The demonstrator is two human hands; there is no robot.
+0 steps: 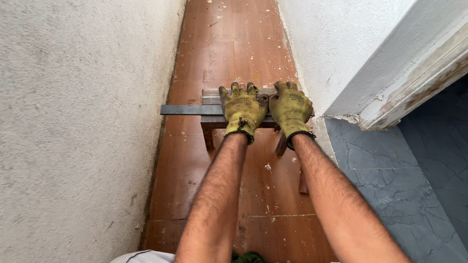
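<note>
Two bare forearms, two gloved hands, left [242,109] and right [290,108], atop one metal frame [187,110].

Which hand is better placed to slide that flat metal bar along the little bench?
Probably the left hand: it lies across the flat metal bar on the bench. The right hand rests farther right.

The gloved left hand [243,110] and right hand [290,108] cover the middle of the metal frame [210,99], so what the fingers grip beneath cannot be told. Beside the frame, the doorway [429,73] is cut off by the picture's right edge.
</note>
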